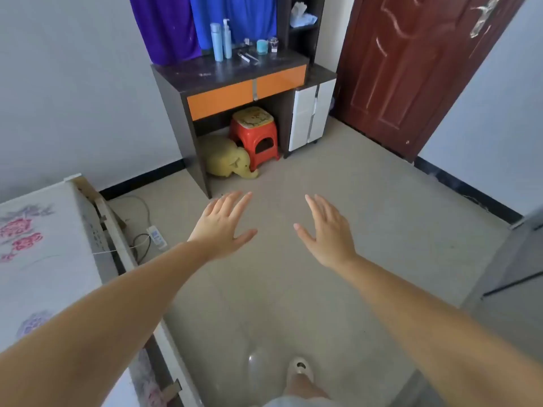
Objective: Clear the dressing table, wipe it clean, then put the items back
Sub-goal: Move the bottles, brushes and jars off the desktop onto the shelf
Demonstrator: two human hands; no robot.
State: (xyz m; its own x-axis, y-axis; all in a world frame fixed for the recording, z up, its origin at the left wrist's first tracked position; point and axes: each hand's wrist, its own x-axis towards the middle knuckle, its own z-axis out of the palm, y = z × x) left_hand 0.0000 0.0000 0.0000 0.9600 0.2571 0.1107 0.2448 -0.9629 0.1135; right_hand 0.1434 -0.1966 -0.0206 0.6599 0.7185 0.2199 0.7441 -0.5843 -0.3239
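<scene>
The person's left hand (pixel 224 223) and right hand (pixel 324 230) stretch forward over the beige floor (pixel 367 215), fingers straight and spread, holding nothing. Well ahead stands the dark dressing table with orange drawers (pixel 229 74); on its top two tall pale-blue bottles (pixel 221 41) stand side by side, with a small teal jar (pixel 261 47) to their right. Under it sit a red plastic stool (pixel 255 136) and a yellow elephant toy (pixel 227 158). A white floral-printed cabinet (pixel 44 245) stands at left, a brown wooden door (pixel 411 63) at right.
</scene>
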